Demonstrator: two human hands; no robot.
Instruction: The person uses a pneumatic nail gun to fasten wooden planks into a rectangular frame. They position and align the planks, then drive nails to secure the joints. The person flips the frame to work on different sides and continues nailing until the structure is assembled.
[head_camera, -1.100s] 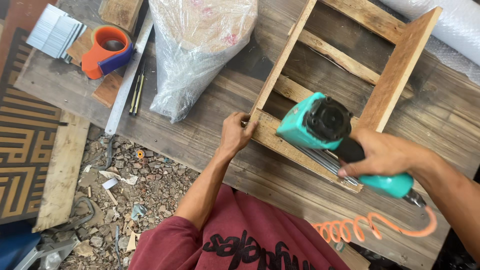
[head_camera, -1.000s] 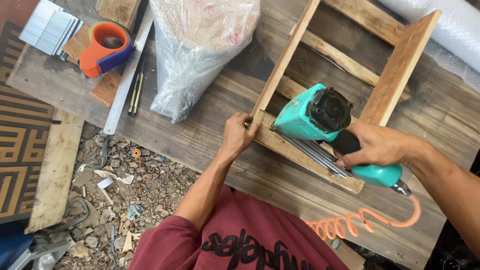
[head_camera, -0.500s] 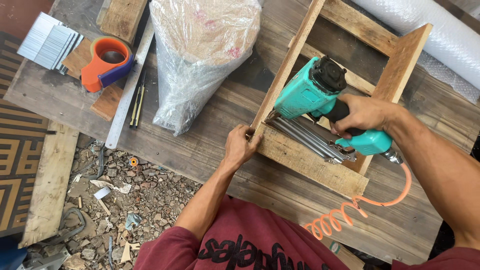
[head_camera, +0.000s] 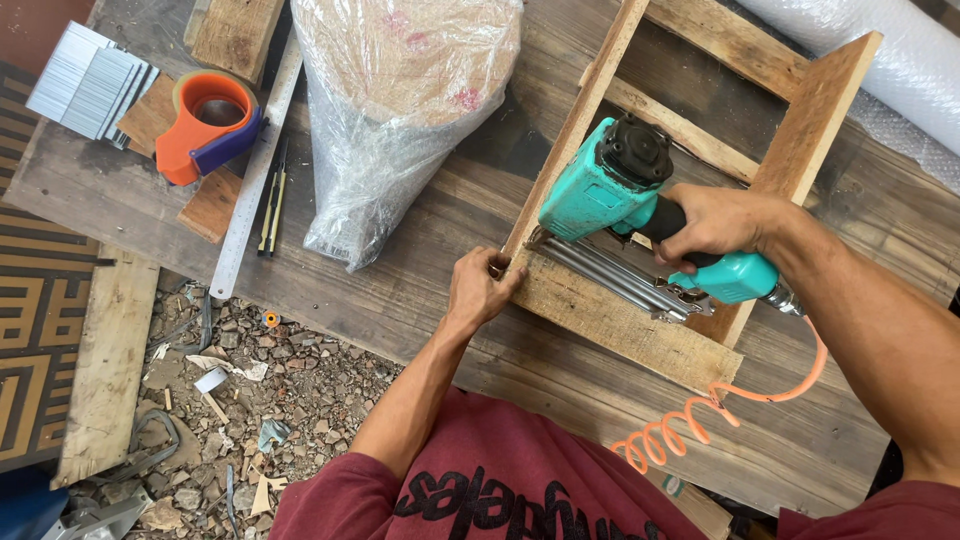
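Note:
My right hand (head_camera: 722, 222) grips the handle of a teal pneumatic nail gun (head_camera: 612, 190), whose nose rests at the near left corner of a rough wooden frame (head_camera: 622, 322). An orange coiled air hose (head_camera: 690, 415) runs from the gun's base toward me. My left hand (head_camera: 482, 285) clasps that same frame corner, fingers hooked over the edge where the long left slat (head_camera: 580, 120) meets the front board. The frame lies flat on a worn plank workbench (head_camera: 420, 300).
A plastic-wrapped bundle (head_camera: 400, 110) lies left of the frame. Further left are an orange tape dispenser (head_camera: 205, 125), a metal ruler (head_camera: 250, 190), pencils (head_camera: 272, 200), strips of staples (head_camera: 90, 85) and wood offcuts. A bubble-wrap roll (head_camera: 880, 60) sits at the far right. Rubble covers the ground below.
The nail gun has swung from the middle of the front board up to the frame's near left corner, close to my left hand. The left hand has stayed on the corner.

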